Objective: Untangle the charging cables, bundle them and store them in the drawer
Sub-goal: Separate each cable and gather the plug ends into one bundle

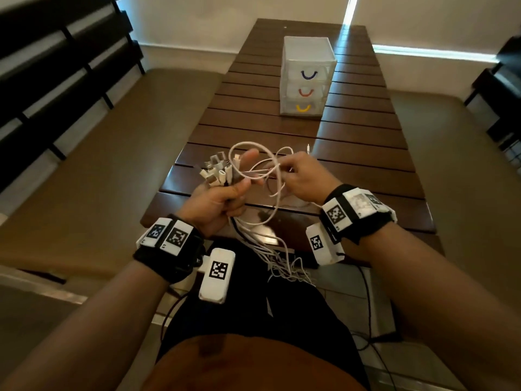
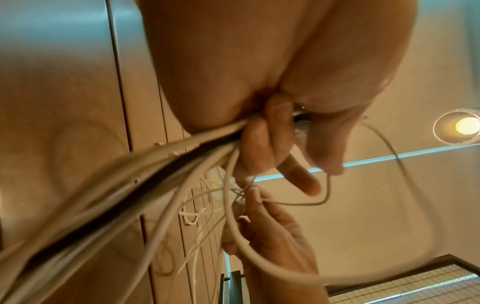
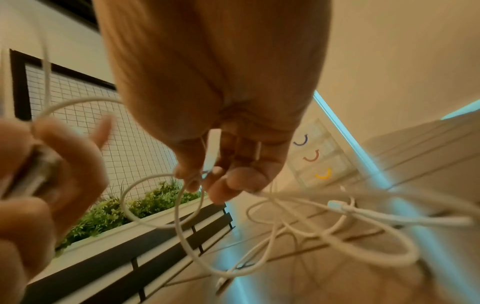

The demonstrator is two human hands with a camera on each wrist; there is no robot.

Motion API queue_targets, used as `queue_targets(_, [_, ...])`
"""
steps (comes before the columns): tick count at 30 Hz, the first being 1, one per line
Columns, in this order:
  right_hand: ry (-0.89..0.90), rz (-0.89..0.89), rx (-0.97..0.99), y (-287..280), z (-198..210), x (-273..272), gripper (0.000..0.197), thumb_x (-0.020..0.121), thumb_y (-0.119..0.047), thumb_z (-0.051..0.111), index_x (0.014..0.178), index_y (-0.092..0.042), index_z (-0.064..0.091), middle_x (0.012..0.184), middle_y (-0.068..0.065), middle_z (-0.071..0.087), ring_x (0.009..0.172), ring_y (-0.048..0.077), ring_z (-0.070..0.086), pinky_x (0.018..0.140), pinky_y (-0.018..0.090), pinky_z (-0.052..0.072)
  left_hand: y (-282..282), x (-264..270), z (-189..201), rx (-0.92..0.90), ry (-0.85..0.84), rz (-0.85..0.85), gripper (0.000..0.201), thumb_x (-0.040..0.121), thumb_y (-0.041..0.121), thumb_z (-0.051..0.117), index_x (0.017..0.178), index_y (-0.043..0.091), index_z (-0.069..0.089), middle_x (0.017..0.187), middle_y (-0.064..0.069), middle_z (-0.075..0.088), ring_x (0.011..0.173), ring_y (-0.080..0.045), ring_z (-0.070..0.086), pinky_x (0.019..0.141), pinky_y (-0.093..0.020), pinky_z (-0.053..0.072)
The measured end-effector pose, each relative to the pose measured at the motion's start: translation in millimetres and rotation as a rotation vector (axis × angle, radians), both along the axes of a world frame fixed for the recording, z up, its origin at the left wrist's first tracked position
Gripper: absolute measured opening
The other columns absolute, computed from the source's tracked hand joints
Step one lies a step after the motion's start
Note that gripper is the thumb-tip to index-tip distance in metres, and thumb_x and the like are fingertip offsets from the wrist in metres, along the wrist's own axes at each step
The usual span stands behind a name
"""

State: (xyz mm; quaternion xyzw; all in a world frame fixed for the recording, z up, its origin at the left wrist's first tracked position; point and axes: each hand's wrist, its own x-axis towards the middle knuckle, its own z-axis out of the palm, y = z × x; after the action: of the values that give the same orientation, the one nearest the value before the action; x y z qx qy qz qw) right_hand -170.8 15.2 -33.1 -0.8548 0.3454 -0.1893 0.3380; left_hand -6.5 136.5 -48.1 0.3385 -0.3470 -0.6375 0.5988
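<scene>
My left hand [image 1: 222, 193] grips a bunch of white charging cables [image 1: 253, 235] just below their plug ends [image 1: 218, 172], which stick up out of the fist. The cords hang down past the table edge toward my lap. In the left wrist view the left hand's fingers [image 2: 262, 133] curl round the cable bundle [image 2: 155, 164]. My right hand [image 1: 298, 176] pinches a thin looped cable [image 1: 253, 153] beside the left hand. In the right wrist view the right hand's fingertips [image 3: 205, 181] pinch that white cable [image 3: 182, 216], with loose loops trailing below. A small translucent drawer unit [image 1: 306, 77] stands farther back on the table.
The dark slatted wooden table [image 1: 352, 131] runs away from me. The drawer unit has three shut drawers with blue, red and yellow handles. Benches flank the table on both sides. A loose plug end [image 1: 308, 149] lies on the table past my right hand.
</scene>
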Motion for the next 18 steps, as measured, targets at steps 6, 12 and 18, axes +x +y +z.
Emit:
queue_targets(6, [-0.107, 0.006, 0.155, 7, 26, -15, 0.026, 0.099, -0.011, 0.05, 0.119, -0.009, 0.066, 0.08, -0.008, 0.062, 0.062, 0.001, 0.056, 0.058, 0.012, 0.045, -26, -16, -1, 0.006, -0.098, 0.076, 0.059, 0.07, -0.001, 0.066, 0.124, 0.024, 0.063, 0.096, -0.009, 0.049, 0.045, -0.003, 0.031, 0.041, -0.016, 0.025])
queue_targets(12, [-0.172, -0.074, 0.478, 16, 36, -23, 0.036, 0.101, -0.023, 0.046, 0.094, 0.007, 0.065, 0.072, 0.01, 0.06, 0.06, 0.022, 0.061, 0.051, 0.024, 0.048, -37, -35, 3, -0.132, -0.142, 0.037, 0.045, 0.075, -0.006, 0.066, 0.117, 0.011, 0.062, 0.132, -0.006, 0.059, 0.111, -0.02, 0.063, 0.081, -0.026, 0.052])
queue_targets(18, [-0.235, -0.159, 0.505, 15, 40, -33, 0.04, 0.099, -0.031, 0.048, 0.097, 0.003, 0.068, 0.076, 0.011, 0.058, 0.063, 0.017, 0.057, 0.057, 0.025, 0.048, -50, -52, 7, -0.226, -0.434, 0.204, 0.044, 0.075, -0.015, 0.067, 0.116, -0.001, 0.058, 0.112, -0.01, 0.066, 0.106, -0.016, 0.066, 0.087, -0.029, 0.053])
